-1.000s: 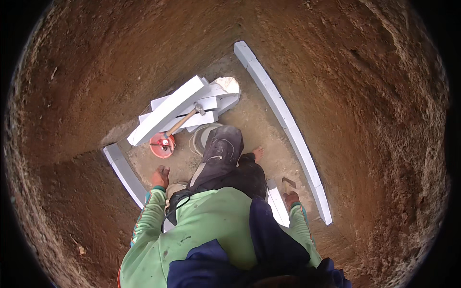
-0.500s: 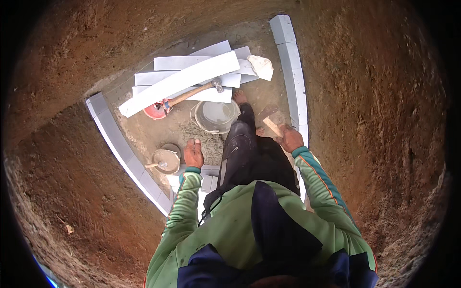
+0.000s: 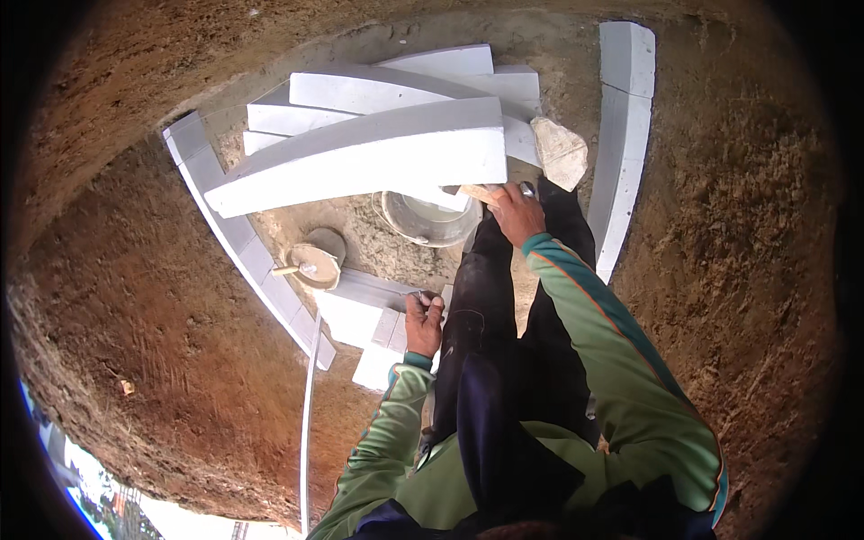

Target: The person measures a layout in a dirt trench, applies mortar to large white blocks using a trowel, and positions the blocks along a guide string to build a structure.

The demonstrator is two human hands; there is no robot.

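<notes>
My right hand is closed around a tool's wooden handle, just below the near end of the top long white block. The tool's head cannot be made out clearly. My left hand is lower and further left, fingers curled together above short pale blocks; what is between its fingertips, if anything, is too small to tell. A wide bucket holding greyish liquid stands left of my right hand. Left of that, a smaller pail holds grey paste and a wooden-handled tool.
More white blocks lie stacked under the top one. A pale rough stone chunk sits at their right end. Low block rows line the right and left sides. Steep earth walls surround the pit. A thin white pole stands lower left.
My right hand has moved up and left, toward the stack, with the wooden-handled tool. My left hand has moved down and right. My view has shifted; the hammer and red container no longer show.
</notes>
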